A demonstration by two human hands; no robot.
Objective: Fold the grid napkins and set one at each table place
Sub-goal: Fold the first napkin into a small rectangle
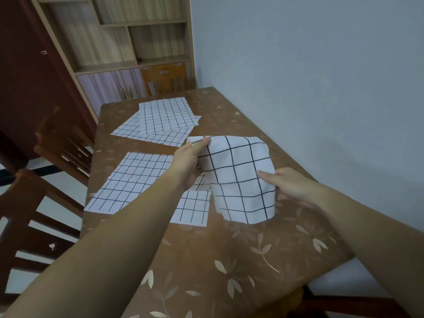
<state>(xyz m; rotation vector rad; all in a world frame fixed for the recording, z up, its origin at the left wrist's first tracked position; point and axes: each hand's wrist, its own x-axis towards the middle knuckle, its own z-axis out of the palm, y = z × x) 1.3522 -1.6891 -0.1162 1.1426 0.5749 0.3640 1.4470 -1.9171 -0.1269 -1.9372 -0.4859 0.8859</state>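
A white napkin with a black grid (238, 177) hangs above the brown table (229, 260), bent over on itself. My left hand (188, 164) pinches its upper left corner. My right hand (291, 184) pinches its right edge, thumb on top. Under my left arm a flat grid napkin (133, 180) lies spread out, and a smaller folded piece (195, 207) lies beside it. Farther back, several more grid napkins (160, 120) lie overlapped in a loose pile.
Wooden chairs stand at the left side (41, 203) and at the far end (165, 79) of the table. A pale wall runs close along the right edge. A shelf cabinet (128, 42) stands behind the table.
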